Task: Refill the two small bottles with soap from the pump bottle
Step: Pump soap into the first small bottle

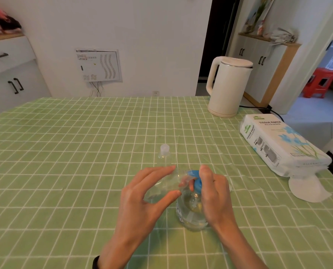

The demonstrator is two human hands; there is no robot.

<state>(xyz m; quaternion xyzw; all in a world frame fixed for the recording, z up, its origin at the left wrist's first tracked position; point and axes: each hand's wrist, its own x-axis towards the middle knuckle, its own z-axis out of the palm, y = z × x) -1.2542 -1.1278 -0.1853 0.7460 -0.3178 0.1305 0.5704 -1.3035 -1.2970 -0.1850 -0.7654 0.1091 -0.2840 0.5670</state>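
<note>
Green tablecloth [84, 152]. Left hand [142, 199] pinches small bottle [167, 183] at pump bottle [190, 212]'s spout; right hand [216, 193] grips pump head [198, 185]. Second bottle [164, 155] stands capped behind.

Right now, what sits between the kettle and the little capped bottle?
Nothing but bare green tablecloth separates the kettle and capped bottle, per the head view.
</note>
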